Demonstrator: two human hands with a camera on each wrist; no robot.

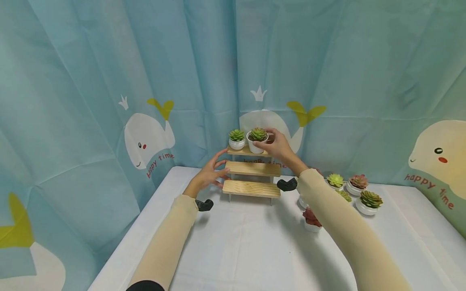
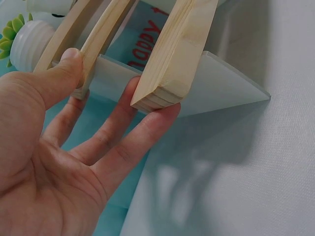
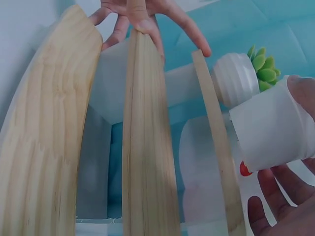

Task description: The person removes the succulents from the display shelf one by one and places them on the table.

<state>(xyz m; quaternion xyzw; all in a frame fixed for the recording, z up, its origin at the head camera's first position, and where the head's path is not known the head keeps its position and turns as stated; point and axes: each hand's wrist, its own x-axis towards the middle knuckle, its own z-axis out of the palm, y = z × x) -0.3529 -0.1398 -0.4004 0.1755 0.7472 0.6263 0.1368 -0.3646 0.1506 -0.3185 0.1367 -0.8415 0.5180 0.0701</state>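
A three-tier wooden stand has pale planks on thin side panels. My left hand is at its left end, fingers spread; in the left wrist view the thumb touches the middle plank and other fingertips reach the bottom plank's end. My right hand grips a potted succulent at the top plank's right part, thumb in front and fingers around the far side of its white pot. Left of it, another succulent in a ribbed white pot stands on the top plank.
Several potted succulents are on the white tabletop at right, including a red one and a dark green one; the right sleeve partly hides some. A blue whale-print curtain hangs close behind the stand.
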